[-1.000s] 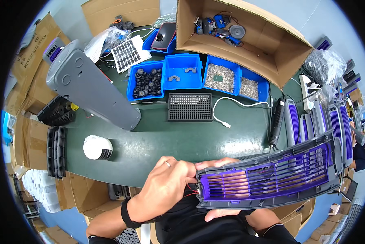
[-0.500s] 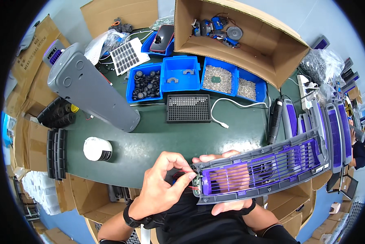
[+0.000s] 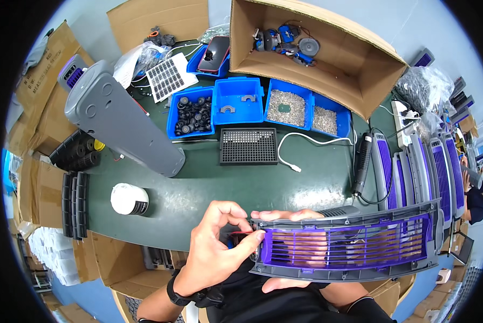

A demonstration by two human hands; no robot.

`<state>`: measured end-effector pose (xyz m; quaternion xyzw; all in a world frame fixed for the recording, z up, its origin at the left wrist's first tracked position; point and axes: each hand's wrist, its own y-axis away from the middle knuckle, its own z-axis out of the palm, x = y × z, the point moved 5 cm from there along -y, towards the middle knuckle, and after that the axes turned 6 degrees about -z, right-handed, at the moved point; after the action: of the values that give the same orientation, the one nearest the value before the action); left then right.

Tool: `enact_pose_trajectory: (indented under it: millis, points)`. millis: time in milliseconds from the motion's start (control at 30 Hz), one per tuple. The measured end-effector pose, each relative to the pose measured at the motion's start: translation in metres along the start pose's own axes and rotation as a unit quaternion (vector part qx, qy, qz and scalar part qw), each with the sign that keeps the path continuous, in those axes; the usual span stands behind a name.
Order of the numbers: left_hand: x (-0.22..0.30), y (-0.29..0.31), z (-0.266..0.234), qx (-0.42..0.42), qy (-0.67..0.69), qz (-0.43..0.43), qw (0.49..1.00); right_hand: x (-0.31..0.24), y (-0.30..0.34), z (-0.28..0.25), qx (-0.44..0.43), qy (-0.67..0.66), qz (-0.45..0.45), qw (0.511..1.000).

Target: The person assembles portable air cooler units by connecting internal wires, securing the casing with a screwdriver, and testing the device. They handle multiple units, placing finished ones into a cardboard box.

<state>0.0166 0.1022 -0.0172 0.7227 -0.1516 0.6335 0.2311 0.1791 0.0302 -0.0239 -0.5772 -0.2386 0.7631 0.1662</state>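
A long grey panel with a purple slatted grille [image 3: 354, 245] lies nearly level across the front, above my lap. My right hand [image 3: 284, 215] supports it from beneath, fingers along the far edge and thumb at the near edge; its palm shows through the slats. My left hand [image 3: 220, 245] is closed in a pinch at the panel's left end, thumb against the frame. Red wire [image 3: 241, 233] shows beside these fingertips; what they grip is hidden. A tall grey housing [image 3: 126, 118] stands tilted at the left, and a white jar [image 3: 128, 198] is nearer.
Blue bins [image 3: 237, 110] hold black round parts, grey clips and small screws. Before them sit a black perforated tray [image 3: 248, 153] and a white cable [image 3: 292, 166]. An open carton [image 3: 354, 70] contains motors. At right are a black electric screwdriver [image 3: 363, 164] and several purple-grilled panels [image 3: 439, 167].
The panel's right end has swung down, bringing it nearly level. My left thumb now covers the small green circuit board that showed at its left end.
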Motion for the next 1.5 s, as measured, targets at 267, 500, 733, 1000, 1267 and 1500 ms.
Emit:
enact_pose_trajectory:
  millis: [267,500,733,1000,1267,1500]
  points:
    - [0.060,0.027,0.008,0.075,-0.162,0.209,0.961,0.002,-0.006,0.010,0.076,0.020,-0.038,0.996]
    - [0.087,0.063,0.055,0.048,-0.310,0.396,0.863,-0.014,0.021,-0.011,-0.154,0.617,0.080,0.768]
    - [0.099,0.062,0.040,-0.042,-0.239,0.319,0.916,-0.011,0.050,-0.061,-0.188,0.723,0.072,0.661]
    - [0.092,0.009,0.018,-0.126,-0.245,0.223,0.935,-0.020,-0.047,-0.106,-0.172,0.551,0.181,0.796]
    - [0.054,0.008,0.040,-0.297,-0.431,0.133,0.841,0.039,-0.091,-0.151,-0.315,0.580,0.314,0.683]
    - [0.026,-0.003,0.054,-0.238,-0.461,0.101,0.849,0.067,-0.096,-0.142,-0.337,0.556,0.288,0.703]
